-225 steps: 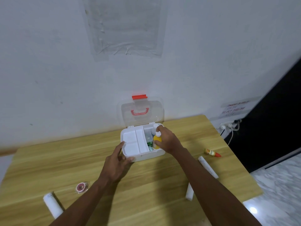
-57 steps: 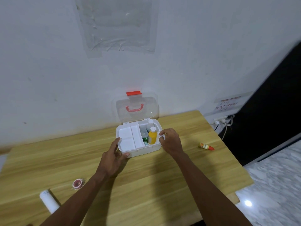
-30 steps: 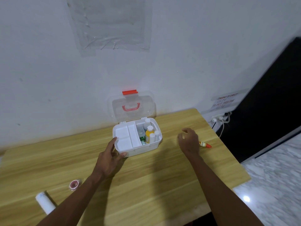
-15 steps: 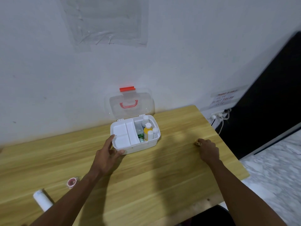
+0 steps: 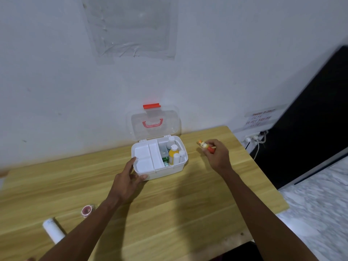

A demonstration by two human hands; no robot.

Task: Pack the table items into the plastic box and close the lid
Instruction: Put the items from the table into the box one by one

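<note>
Head view: we have the plastic box [image 5: 165, 171] on the wooden table [image 5: 169, 208] near the wall, with its clear lid [image 5: 169, 121] standing upright behind it. The left hand [image 5: 128, 178] rests against the box's near left corner, thumb on the front wall and fingers laid fairly straight along the rim, gripping nothing. The right hand [image 5: 216, 156] is raised just to the right of the box, its fingers closed in a pinch on the small orange tube [image 5: 205, 146], which is clear of the table. The step in hand is, in our judgement, loading this tube. The left part of the box carries a white insert tray [image 5: 146, 157]; the right compartment already holds a yellow bottle [image 5: 172, 153] and several white containers, and the remaining gap there is probably narrow, though the view is too small to confirm. We recommend bracing the box with the left hand, turning the tube to match the free slot, lowering it in end first, and releasing only once it is seated below the rim, so that the lid can shut later. A white roll [image 5: 52, 230] and a pink tape roll [image 5: 87, 210] lie on the table near the left forearm, not yet packed.
</note>
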